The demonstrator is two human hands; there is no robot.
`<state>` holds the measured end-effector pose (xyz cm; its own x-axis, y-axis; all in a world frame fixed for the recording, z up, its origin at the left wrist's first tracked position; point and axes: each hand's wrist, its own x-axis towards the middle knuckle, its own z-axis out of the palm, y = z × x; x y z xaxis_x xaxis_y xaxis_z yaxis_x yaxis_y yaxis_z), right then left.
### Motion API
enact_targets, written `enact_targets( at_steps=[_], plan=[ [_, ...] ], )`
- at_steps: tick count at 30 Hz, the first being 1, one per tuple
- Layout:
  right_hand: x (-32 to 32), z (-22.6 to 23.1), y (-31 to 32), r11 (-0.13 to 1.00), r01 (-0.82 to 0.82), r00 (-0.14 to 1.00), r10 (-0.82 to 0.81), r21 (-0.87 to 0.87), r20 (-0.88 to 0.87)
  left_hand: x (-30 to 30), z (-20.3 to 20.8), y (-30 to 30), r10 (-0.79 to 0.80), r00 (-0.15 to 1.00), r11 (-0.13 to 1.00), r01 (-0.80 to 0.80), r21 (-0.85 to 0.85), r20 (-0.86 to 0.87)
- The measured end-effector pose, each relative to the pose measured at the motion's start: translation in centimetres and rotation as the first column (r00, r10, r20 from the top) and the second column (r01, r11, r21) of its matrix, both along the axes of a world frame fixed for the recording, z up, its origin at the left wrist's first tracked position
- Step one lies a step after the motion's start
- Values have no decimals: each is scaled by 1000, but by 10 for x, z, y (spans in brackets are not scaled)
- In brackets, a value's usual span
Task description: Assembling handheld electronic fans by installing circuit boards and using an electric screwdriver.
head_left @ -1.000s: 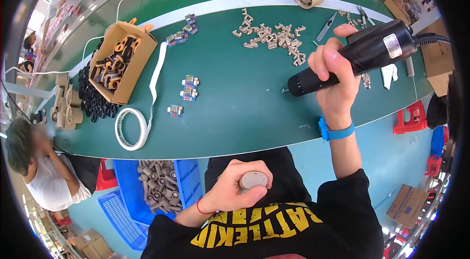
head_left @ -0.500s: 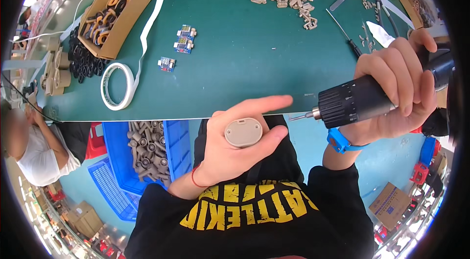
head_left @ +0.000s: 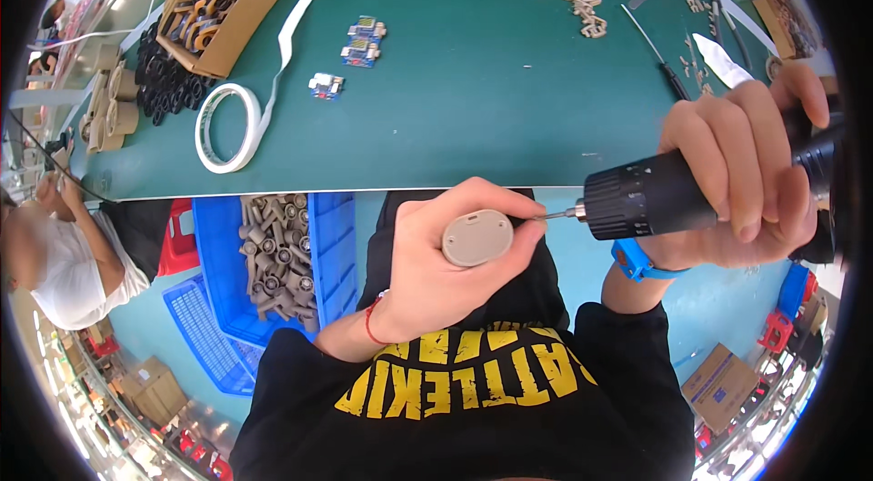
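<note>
Below the table edge (head_left: 382,192), left hand (head_left: 446,276) grips a beige disc (head_left: 476,237); right hand (head_left: 741,176) clasps a screwdriver (head_left: 664,195).

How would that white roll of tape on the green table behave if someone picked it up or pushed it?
The tape roll lies flat, so a push would probably slide it, not roll it. It looks like a thin hollow ring, likely light. Its loose tail trails across the table and seems floppy, so it would likely drag behind.

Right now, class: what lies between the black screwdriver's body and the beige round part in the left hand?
In the head view, only the thin metal bit spans from the electric screwdriver to the beige round part held by the left hand.
</note>
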<state>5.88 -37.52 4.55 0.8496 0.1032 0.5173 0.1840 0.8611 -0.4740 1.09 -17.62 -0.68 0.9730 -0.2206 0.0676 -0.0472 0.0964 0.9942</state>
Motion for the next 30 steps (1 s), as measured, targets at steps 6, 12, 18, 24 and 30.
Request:
enact_targets(
  at_steps=[6,12,18,24,30],
  plan=[
    [-10,-4,5,995,99,993,-97,31,-64,-2,-2,4,-25,999,998,24,49,22],
    [-17,-9,17,979,202,979,-203,-20,-27,-2,-1,12,-74,995,995,77,58,-59],
    [-9,-10,15,999,51,997,-51,7,50,4,6,27,-178,971,979,191,70,-157],
    [37,-41,-22,863,-458,823,323,211,467,4,-13,48,-125,992,987,126,96,-12],
    [6,-40,-3,971,-176,979,155,164,134,2,-13,42,-177,973,947,128,295,146]
  ],
)
